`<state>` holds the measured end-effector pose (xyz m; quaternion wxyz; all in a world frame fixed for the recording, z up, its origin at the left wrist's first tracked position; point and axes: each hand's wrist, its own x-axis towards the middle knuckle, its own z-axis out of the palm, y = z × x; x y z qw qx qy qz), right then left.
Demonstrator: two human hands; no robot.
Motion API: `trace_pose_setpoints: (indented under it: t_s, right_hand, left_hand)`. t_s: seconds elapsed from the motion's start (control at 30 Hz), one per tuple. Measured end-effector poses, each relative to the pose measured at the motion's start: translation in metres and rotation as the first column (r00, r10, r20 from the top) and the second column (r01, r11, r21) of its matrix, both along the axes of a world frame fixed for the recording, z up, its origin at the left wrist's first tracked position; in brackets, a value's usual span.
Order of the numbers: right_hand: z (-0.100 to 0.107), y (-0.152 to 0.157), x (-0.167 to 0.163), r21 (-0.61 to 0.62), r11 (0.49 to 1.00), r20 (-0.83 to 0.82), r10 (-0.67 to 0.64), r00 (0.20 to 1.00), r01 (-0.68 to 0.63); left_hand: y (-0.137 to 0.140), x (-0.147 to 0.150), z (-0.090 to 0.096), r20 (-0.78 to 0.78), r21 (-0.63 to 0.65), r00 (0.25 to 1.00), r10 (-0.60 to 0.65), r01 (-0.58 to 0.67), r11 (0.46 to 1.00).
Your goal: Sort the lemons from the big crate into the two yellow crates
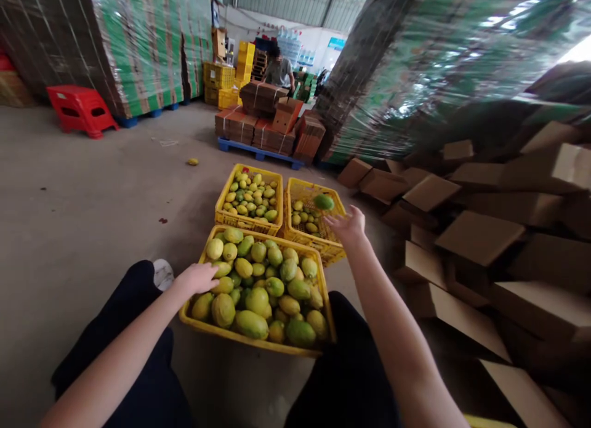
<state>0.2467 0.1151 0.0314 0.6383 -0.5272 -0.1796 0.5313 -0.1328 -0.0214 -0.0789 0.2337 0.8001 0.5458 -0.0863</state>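
Observation:
A yellow crate (258, 347) heaped with yellow-green lemons stands between my knees. My left hand (199, 278) lies over its left side, fingers stretched out against the lemons there; it does not appear to grip one. My right hand (346, 225) is open, palm up, fingers spread, beside the back right crate (318, 240). A green lemon (324, 202) hangs in the air just above that crate, apart from my fingertips. Inside that crate, a smaller lot of lemons (305, 218) covers part of the bottom. The back left crate (249, 222) holds many smaller yellow and green lemons.
Cardboard boxes (480, 237) lie heaped along the right. A loose lemon (192, 162) rests on the floor near a red stool (83, 109). Flattened cartons on a blue pallet (258, 152) stand ahead, a person (279, 71) behind them. Wrapped stacks (148, 46) rise at the left.

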Motion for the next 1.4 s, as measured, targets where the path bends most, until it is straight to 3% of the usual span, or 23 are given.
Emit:
trace_pose_setpoints:
  t_s: [0.07,0.1,0.13,0.2,0.27,0.37,0.43,0.5,0.6,0.7,0.83,0.93,1.07,1.17,1.3,1.4]
  right_hand:
    - [-0.005,-0.013,-0.010,0.030,0.985,0.061,0.168,0.984,-0.170]
    - [-0.016,-0.027,-0.019,0.030,0.948,0.109,0.313,0.944,-0.318]
    - [-0.030,-0.043,-0.028,-0.016,0.885,0.164,0.460,0.872,-0.464]
    - [-0.063,-0.079,-0.047,-0.254,0.695,0.274,0.719,0.639,-0.673]
    - [-0.093,-0.108,-0.063,-0.373,0.596,0.270,0.803,0.531,-0.712]
    - [-0.118,-0.132,-0.079,-0.418,0.554,0.338,0.831,0.443,-0.720]
    - [-0.122,-0.134,-0.085,-0.379,0.567,0.452,0.803,0.389,-0.731]
    - [-0.119,-0.132,-0.089,-0.307,0.602,0.532,0.750,0.392,-0.737]
    - [-0.112,-0.130,-0.092,-0.227,0.668,0.557,0.686,0.467,-0.709]
    - [-0.109,-0.132,-0.092,-0.168,0.721,0.544,0.636,0.546,-0.672]
    - [-0.108,-0.131,-0.089,-0.121,0.785,0.472,0.584,0.660,-0.608]
    - [-0.106,-0.129,-0.086,-0.110,0.847,0.345,0.524,0.779,-0.521]
    - [-0.102,-0.131,-0.088,-0.102,0.883,0.229,0.468,0.853,-0.458]
    - [-0.100,-0.137,-0.097,-0.116,0.901,0.124,0.431,0.894,-0.418]
    - [-0.095,-0.147,-0.115,-0.221,0.882,-0.081,0.408,0.909,-0.416]
    - [-0.089,-0.152,-0.127,-0.232,0.839,-0.249,0.439,0.863,-0.493]
  left_hand:
    - [-0.004,-0.002,0.005,-0.096,-0.041,0.995,0.007,-0.011,0.999]
    - [-0.005,-0.002,0.007,-0.125,-0.056,0.992,0.008,-0.015,0.998]
    - [-0.007,-0.002,0.009,-0.134,-0.065,0.991,0.009,-0.018,0.998]
    - [-0.010,-0.002,0.011,-0.142,-0.082,0.990,0.006,-0.018,0.996]
    - [-0.013,0.000,0.013,-0.165,-0.100,0.986,-0.012,-0.005,0.995]
    - [-0.014,0.006,0.014,-0.222,-0.131,0.974,-0.047,0.018,0.991]
    - [-0.012,0.012,0.015,-0.244,-0.153,0.968,-0.051,0.013,0.988]
    - [-0.010,0.020,0.014,-0.251,-0.175,0.967,-0.053,0.009,0.985]
    - [-0.010,0.034,0.005,-0.218,-0.224,0.968,-0.124,0.074,0.972]
    - [-0.018,0.052,-0.016,-0.149,-0.242,0.967,-0.206,0.166,0.956]
    - [-0.036,0.070,-0.050,-0.037,-0.206,0.982,-0.184,0.172,0.963]
    - [-0.040,0.071,-0.062,0.025,-0.192,0.984,-0.178,0.180,0.965]
    - [-0.023,0.056,-0.046,0.017,-0.224,0.976,-0.218,0.216,0.950]
    - [-0.005,0.045,-0.022,0.050,-0.175,0.988,-0.146,0.153,0.973]
    - [0.009,0.046,0.007,0.315,-0.030,0.949,0.018,-0.010,1.000]
    - [0.010,0.064,0.016,0.530,-0.029,0.837,0.139,-0.146,0.989]
